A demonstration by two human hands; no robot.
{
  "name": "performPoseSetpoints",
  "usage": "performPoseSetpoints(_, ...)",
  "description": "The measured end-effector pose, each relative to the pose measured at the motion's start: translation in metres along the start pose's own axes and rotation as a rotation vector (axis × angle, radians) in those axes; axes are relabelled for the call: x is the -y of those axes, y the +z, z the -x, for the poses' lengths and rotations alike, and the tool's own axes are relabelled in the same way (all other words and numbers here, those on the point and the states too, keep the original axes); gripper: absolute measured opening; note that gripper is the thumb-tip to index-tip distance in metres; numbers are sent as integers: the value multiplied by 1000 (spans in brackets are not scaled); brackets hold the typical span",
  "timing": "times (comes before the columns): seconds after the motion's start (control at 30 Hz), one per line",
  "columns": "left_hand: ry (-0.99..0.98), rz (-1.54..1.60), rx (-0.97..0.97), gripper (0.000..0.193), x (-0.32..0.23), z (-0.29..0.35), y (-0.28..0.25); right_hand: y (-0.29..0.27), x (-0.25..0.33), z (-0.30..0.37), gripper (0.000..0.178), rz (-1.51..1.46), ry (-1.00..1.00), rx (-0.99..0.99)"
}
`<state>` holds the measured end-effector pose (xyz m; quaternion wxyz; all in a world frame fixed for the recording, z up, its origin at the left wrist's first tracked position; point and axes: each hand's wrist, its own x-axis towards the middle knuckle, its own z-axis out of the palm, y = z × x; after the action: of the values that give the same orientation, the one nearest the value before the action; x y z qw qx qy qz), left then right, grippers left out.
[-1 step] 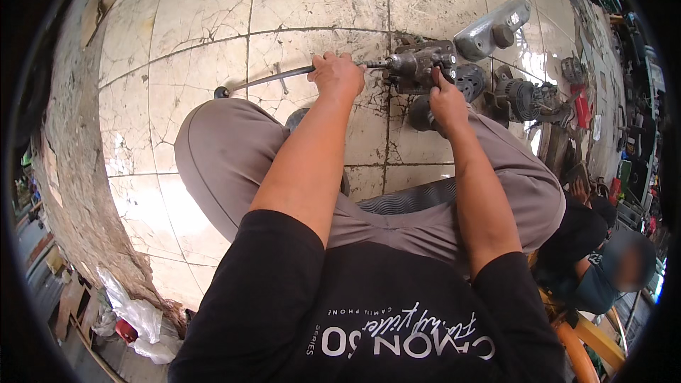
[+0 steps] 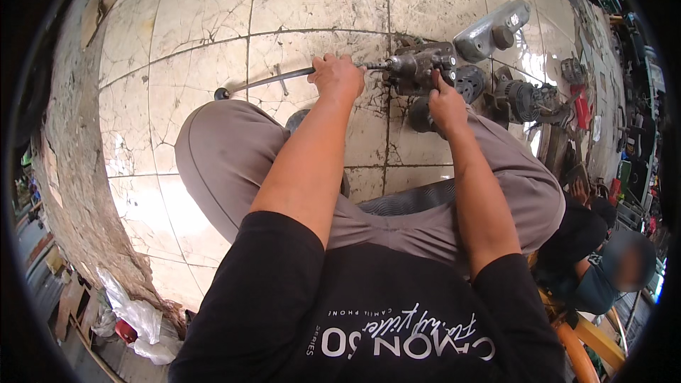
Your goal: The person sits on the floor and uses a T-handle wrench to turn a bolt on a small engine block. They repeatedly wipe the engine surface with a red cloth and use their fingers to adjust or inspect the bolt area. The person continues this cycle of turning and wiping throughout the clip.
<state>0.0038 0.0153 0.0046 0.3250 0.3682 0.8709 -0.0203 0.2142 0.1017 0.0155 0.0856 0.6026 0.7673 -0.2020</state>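
A dark, greasy metal housing (image 2: 418, 69) with bolts on its right end lies on the tiled floor in front of me. From its left side runs a long thin rod (image 2: 299, 72), ending in a round dark joint (image 2: 222, 93) by my left knee. My left hand (image 2: 336, 75) is closed round the rod, a short way left of the housing. At the housing's right end, my right hand (image 2: 447, 104) grips its near side with the thumb pointing up; the underside of this grip is hidden.
A silvery metal cover (image 2: 482, 35) lies beyond the housing. To the right are an alternator-like part (image 2: 523, 99) and other greasy parts. A small thin metal piece (image 2: 281, 79) lies beside the rod. Another person (image 2: 603, 269) sits at the lower right; plastic bags (image 2: 142, 323) lie lower left.
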Motion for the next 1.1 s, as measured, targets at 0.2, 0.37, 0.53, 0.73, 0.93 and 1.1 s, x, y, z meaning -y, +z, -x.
performPoseSetpoints(0.2, 7, -6, -14, 52, -1, 1, 1, -1, 1, -2, 53, 17, 3, -16)
performPoseSetpoints(0.37, -15, -17, 32, 52, 0, 0, -3, -3, 11, 8, 53, 50, 22, 11)
performPoseSetpoints(0.53, 3, -17, 15, 53, -4, 2, -4, -2, 3, -2, 53, 22, 22, -9)
performPoseSetpoints(0.73, 9, -24, 18, 52, -1, 1, -3, -5, 9, 3, 53, 2, 47, 6)
performPoseSetpoints(0.93, 21, -29, 39, 54, -4, 1, -4, 3, -8, -4, 48, -79, -16, -44)
performPoseSetpoints(1.1, 8, -14, 38, 56, 0, 3, -7, -36, 9, 21, 42, 32, 72, 611)
